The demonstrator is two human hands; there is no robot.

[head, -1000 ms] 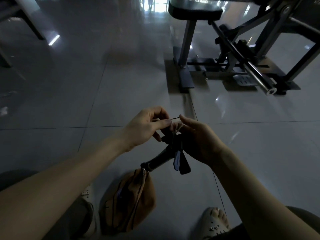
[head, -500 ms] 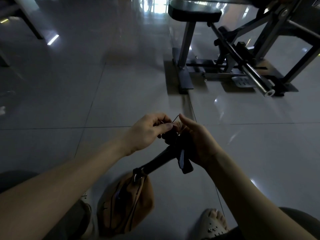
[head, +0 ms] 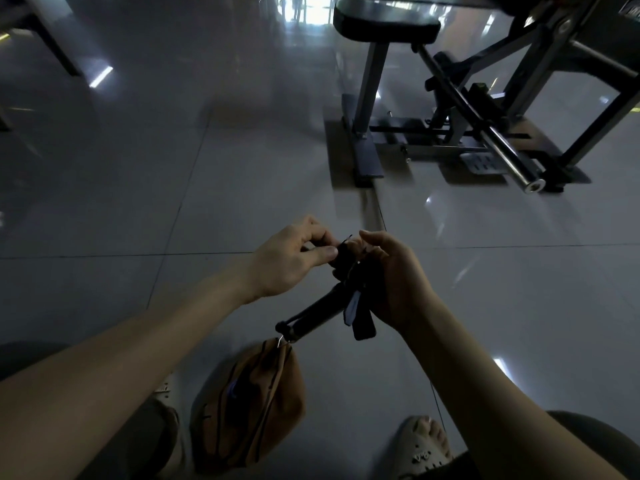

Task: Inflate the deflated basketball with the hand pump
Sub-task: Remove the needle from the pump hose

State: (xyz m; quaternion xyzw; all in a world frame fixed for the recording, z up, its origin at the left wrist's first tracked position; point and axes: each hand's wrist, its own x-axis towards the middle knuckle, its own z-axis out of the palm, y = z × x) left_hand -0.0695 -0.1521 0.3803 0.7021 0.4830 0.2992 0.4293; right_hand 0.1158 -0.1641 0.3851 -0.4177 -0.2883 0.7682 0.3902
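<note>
A black hand pump hangs slanted in mid-air in front of me, its lower end pointing down-left. My right hand grips its upper end, and a dark tag dangles from that hand. My left hand pinches the pump's top tip, where a thin needle or wire sticks out. The deflated brown basketball lies crumpled on the floor right below the pump, between my feet. The dim light hides what exactly the left fingers hold.
A weight bench with a black pad and a steel bar stands ahead on the right. My sandalled foot is at the bottom right. Glossy floor tiles stretch to the left.
The pump's lower end has swung slightly left and lower. My left fingers have shifted closer onto the pump's tip, and the thin needle sticks out less.
</note>
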